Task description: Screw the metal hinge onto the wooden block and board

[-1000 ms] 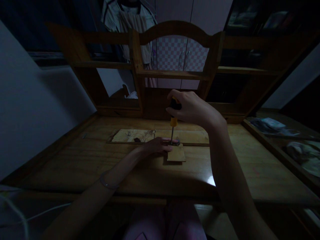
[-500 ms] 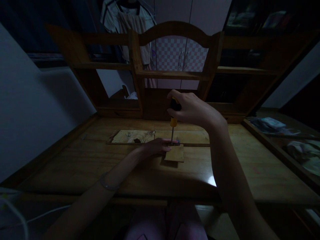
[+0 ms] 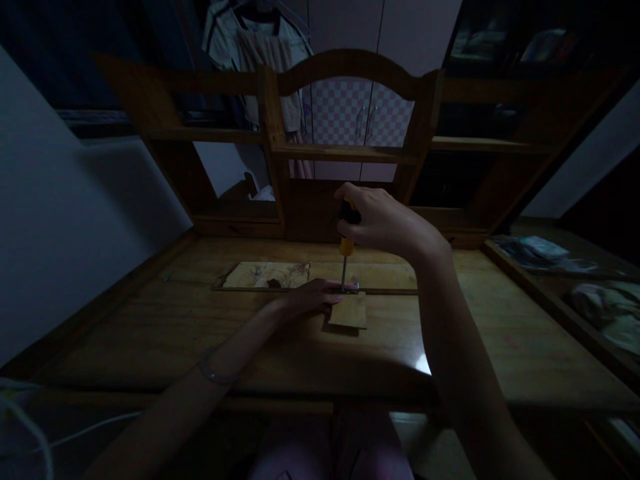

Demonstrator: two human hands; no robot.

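Note:
My right hand (image 3: 383,220) is closed around the black and yellow handle of a screwdriver (image 3: 345,250), which stands upright. Its tip rests on a small metal fitting (image 3: 351,287) at the far edge of a small wooden block (image 3: 350,312) on the wooden desk (image 3: 200,327). My left hand (image 3: 307,299) lies on the desk with its fingers pressed to the block's left edge and the fitting, holding them steady. A bracelet circles my left wrist.
A long flat wooden board (image 3: 320,275) lies just behind the block. A wooden shelf unit (image 3: 350,150) rises at the back of the desk. Papers and cloth (image 3: 575,273) lie on a side surface at right. White cable (image 3: 30,427) hangs at lower left. The room is dim.
The small block has turned slightly and shifted a little to the left under the screwdriver. Both hands stay in nearly the same place.

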